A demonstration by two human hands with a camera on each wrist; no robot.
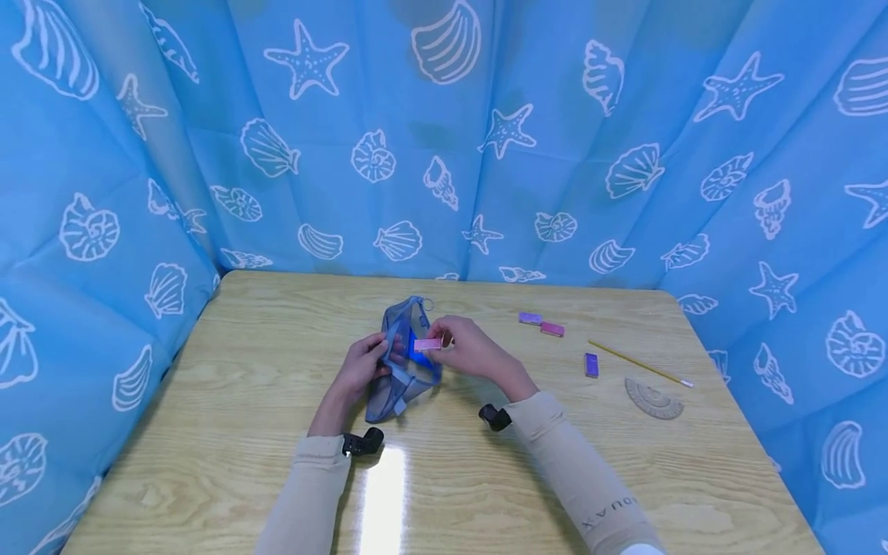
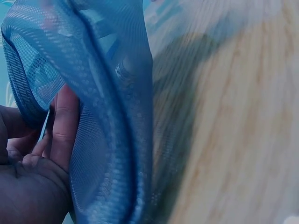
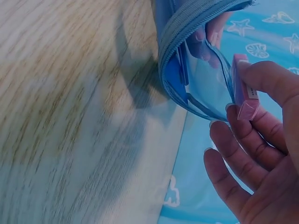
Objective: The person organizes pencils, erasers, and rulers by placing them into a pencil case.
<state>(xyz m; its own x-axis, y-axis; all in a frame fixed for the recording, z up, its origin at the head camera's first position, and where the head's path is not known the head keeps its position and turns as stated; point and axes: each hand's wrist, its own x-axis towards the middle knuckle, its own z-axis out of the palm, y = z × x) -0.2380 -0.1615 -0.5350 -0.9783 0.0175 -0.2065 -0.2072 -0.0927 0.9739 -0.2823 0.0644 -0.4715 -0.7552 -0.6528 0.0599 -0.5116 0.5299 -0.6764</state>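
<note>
A blue mesh zippered pouch (image 1: 391,389) stands above the table with its mouth open toward the right. My left hand (image 1: 362,364) grips its left side, with fingers showing through the mesh; in the left wrist view the thumb and fingers pinch the mesh edge. Between thumb and fingers, my right hand (image 1: 472,351) pinches a small pink wrapped eraser (image 3: 245,88) at the pouch mouth. The right wrist view shows the eraser beside the zip rim, its other fingers spread below. Inside the pouch lies a flat bright blue thing (image 3: 174,77), its kind unclear.
On the right of the wooden table (image 1: 243,401) lie a purple eraser (image 1: 530,317), a pink-red one (image 1: 552,329) and a darker purple one (image 1: 591,365). Farther right are a yellow pencil (image 1: 638,362) and a clear protractor (image 1: 654,399). A blue shell-print curtain (image 1: 416,193) surrounds the table.
</note>
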